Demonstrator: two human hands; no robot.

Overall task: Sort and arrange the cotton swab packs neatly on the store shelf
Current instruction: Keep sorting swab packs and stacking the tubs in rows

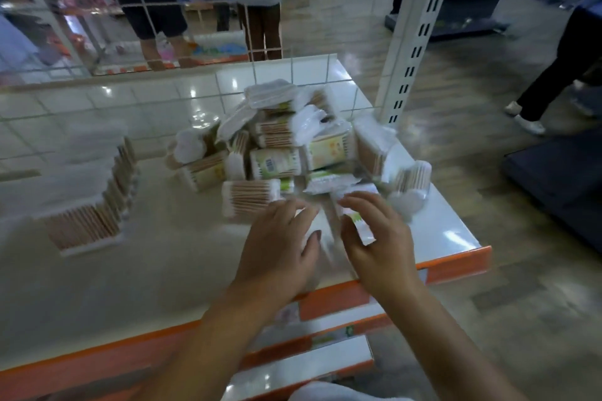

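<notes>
— Hands? Left hand [282,244] and right hand [374,238] side by side near the shelf [449,234] front, each curled round a blurred pack [358,225].
— Rest of the packs? Loose pile [286,143] toward the right end, near the orange lip [456,265]; neat row [94,195] standing at left.
— Room? Bare shelf between row and pile.
— Labels? Green-and-white, too blurred to read.

Both bare forearms reach forward and converge. The left hand [280,247] lies palm down, fingers together and slightly bent, thumb toward the right. The right hand [379,238] has fingers curled, thumb opposed, pinching a pack [360,226]; motion blurs both
</notes>
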